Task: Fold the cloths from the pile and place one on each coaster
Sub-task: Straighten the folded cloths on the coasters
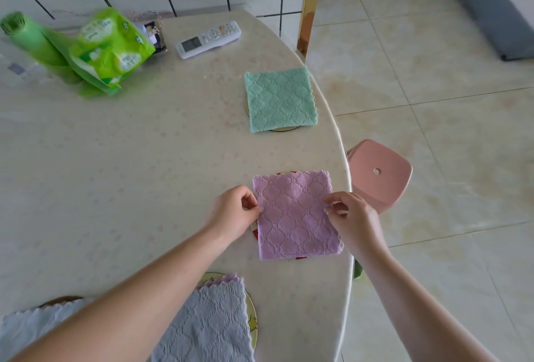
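Note:
A folded purple cloth (pixel 294 214) lies flat on a coaster (pixel 254 233) whose red-and-white rim peeks out at the left and bottom. My left hand (pixel 237 211) pinches the cloth's left edge and my right hand (pixel 351 217) pinches its right edge. Farther back, a folded teal cloth (pixel 278 98) covers a yellow-rimmed coaster (pixel 281 129). Near me, a folded lilac-grey cloth (pixel 213 324) rests on a yellow-green coaster (pixel 252 308), partly hidden by my left forearm. Another pale cloth (pixel 31 324) lies at the bottom left over a brown coaster (pixel 59 300).
The round marble table (pixel 130 159) curves away on the right, its edge close to both coasters. A pink stool (pixel 378 174) stands just past the edge. At the back are a green tissue pack (pixel 109 46), a green roll (pixel 31 41) and a white remote (pixel 208 39).

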### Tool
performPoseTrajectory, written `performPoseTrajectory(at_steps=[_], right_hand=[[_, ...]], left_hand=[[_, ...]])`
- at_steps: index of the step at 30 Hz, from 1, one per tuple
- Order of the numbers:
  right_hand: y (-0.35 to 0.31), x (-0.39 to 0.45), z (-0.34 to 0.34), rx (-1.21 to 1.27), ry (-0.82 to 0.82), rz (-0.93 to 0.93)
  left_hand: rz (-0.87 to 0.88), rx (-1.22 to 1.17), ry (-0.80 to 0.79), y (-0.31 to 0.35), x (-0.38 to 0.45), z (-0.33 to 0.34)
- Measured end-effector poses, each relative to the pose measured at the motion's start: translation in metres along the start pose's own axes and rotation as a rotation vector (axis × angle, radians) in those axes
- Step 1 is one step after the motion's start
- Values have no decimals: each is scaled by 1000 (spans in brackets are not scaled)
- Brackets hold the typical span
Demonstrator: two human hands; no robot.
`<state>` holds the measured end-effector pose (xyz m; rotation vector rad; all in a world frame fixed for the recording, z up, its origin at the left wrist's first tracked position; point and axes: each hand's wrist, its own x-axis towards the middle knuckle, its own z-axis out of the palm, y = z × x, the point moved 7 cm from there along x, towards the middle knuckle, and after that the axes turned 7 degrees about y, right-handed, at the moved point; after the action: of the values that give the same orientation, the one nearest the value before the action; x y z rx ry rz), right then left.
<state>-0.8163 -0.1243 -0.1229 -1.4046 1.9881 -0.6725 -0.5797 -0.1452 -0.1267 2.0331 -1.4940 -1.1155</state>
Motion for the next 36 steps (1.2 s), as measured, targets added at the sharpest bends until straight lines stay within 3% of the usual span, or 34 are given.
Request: performPoseTrajectory(at_steps=[9,13,19,24,36], right_hand=[[-8,-2,-4,-6,18,-18],[-26,-29,-21,61,124,-102],[-50,-108,20,117,-165,-199],[-46,-155,75,72,-431,-153],[-55,-175,101,-61,-395,-170]], left_hand=[[-37,-69,-5,-8,-3,-6],[-38,-90,3,-21,-13,-35],[-174,-200,92,-97,-89,-90],[-267,-205,204,-158,-149,-104],[-288,-212,205,-179,-185,-85]])
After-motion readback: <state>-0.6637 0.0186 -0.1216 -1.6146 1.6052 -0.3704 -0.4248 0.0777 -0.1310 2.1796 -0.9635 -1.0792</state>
